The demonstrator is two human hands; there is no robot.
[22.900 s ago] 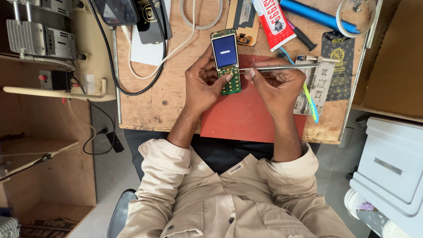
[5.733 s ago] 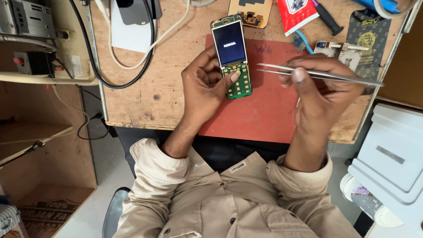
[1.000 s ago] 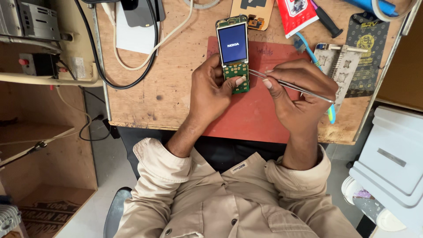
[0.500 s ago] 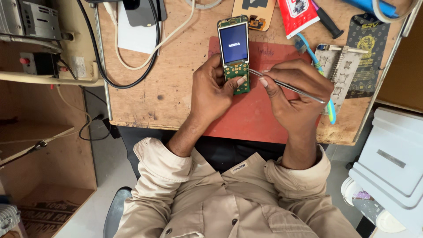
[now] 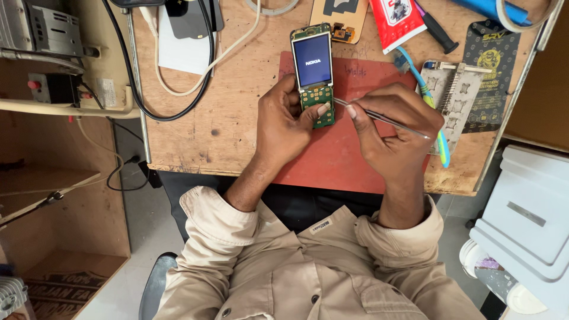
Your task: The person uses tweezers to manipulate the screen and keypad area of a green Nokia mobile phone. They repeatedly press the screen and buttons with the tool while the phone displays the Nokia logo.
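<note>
My left hand [image 5: 284, 121] grips a stripped mobile phone board [image 5: 314, 74] with a lit blue screen and a bare green keypad area, thumb pressing on its lower part. It is held over a red work mat [image 5: 349, 160] on a wooden bench. My right hand [image 5: 394, 133] holds metal tweezers [image 5: 379, 117], whose tips point left and reach the lower right edge of the phone board beside my left thumb.
A toothbrush [image 5: 430, 106], metal stencil plates [image 5: 459, 95] and a black card lie to the right. A red packet [image 5: 394, 21], a screwdriver [image 5: 438, 32] and a tan phone part [image 5: 338, 12] lie at the back. Cables [image 5: 201, 89] and a white pad lie at left; a white box [image 5: 524, 219] stands at right.
The phone board has shifted slightly back on the mat with its screen still lit. My right hand keeps the tweezer tips at the board's lower right edge.
</note>
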